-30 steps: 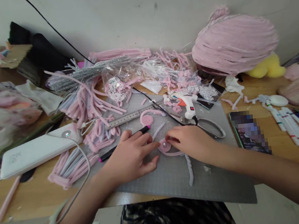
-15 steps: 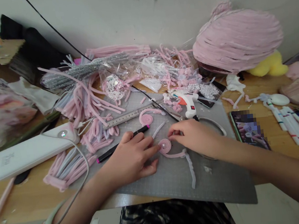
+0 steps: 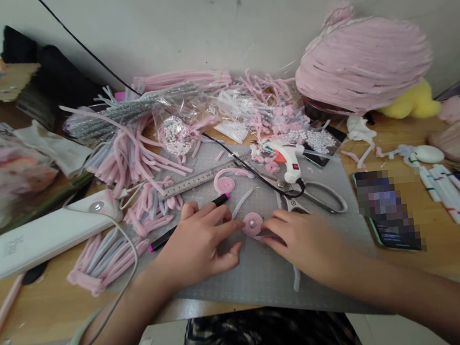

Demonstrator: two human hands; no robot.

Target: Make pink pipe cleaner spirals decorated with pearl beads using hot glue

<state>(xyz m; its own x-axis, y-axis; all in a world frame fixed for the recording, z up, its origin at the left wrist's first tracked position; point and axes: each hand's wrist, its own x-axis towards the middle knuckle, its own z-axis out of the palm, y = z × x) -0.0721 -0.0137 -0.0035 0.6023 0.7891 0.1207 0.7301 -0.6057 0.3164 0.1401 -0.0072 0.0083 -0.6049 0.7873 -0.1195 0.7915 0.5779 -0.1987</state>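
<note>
A pink pipe-cleaner spiral (image 3: 253, 223) with a white pearl at its centre lies flat on the grey cutting mat (image 3: 240, 280). My left hand (image 3: 204, 240) has its fingers apart, the index fingertip touching the coil's left edge. On the coil's right side, my right hand (image 3: 302, 241) closes thumb and fingers on its pink strand. That hand hides most of the strand; a pale blue-grey tail (image 3: 296, 279) shows below it. A second pink spiral (image 3: 225, 184) lies farther back. Under my left fingers runs a black marker (image 3: 163, 237).
Scissors (image 3: 327, 195) and a white glue gun (image 3: 292, 164) lie behind my right hand. A steel ruler (image 3: 192, 181) crosses the mat. A white power bank (image 3: 49, 233) sits left, its cable over my left forearm. A phone (image 3: 389, 217) lies right.
My right hand has moved down and toward me, from above the coil's right to its strand, uncovering the scissors. My left hand stays nearly still.
</note>
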